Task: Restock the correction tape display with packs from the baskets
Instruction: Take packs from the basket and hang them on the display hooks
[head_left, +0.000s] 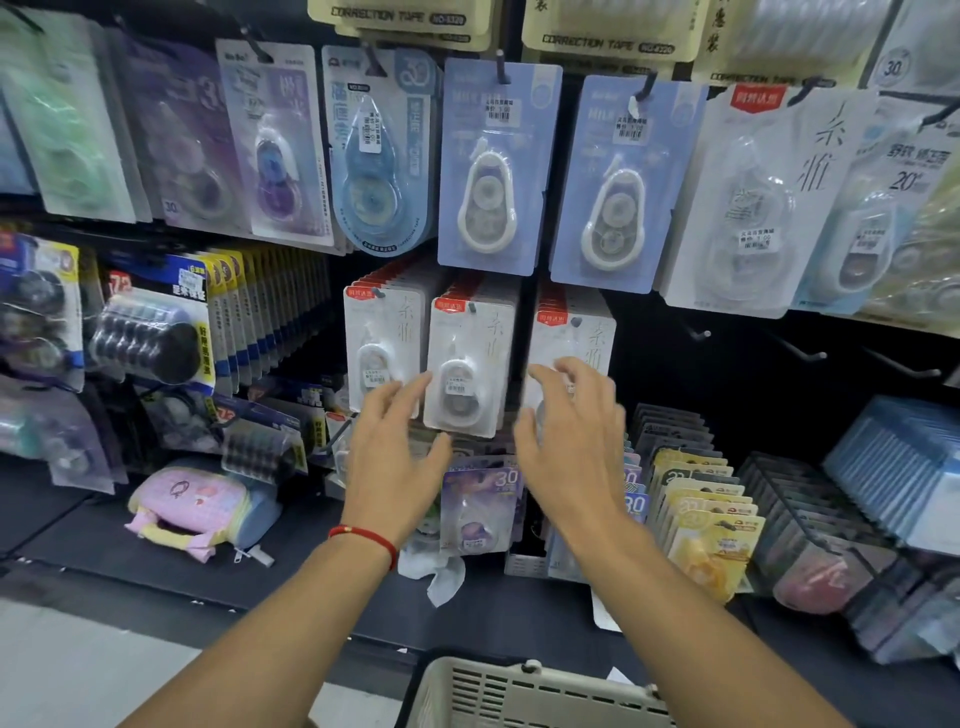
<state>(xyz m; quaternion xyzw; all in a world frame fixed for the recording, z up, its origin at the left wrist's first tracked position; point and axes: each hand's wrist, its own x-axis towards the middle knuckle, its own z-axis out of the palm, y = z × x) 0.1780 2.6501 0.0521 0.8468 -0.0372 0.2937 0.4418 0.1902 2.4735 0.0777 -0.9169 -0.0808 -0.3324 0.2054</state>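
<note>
**Both hands open at the white correction-tape hooks**

Risk. The three full rows of white carded correction-tape packs hang side by side on pegs at mid-height: left row (376, 353), middle row (467, 364), right row (569, 332). The rows look tightly packed, so a push or pull on a front card could plausibly slide it off its hook, tear the punched hole, or knock packs into the purple carded packs (480, 506) standing on the shelf below. Bare black pegs (800, 351) to the right of the rows appear unfilled; hanging stock on the wrong peg would mix product lines.

Fingers. The left hand (397, 447), with a red cord bracelet (366, 535) at the wrist, has its fingers spread wide and holds nothing; its fingertips (415, 382) lie over the lower edge of the left row and beside the middle row, contact uncertain. The right hand (571, 441) is likewise spread and empty, its fingertips (550, 371) over the lower part of the right row's front pack; whether they press it cannot be told.

Supply. The beige slotted plastic basket (519, 696) sits at the bottom edge of view, below both forearms; its contents are not visible.
</note>
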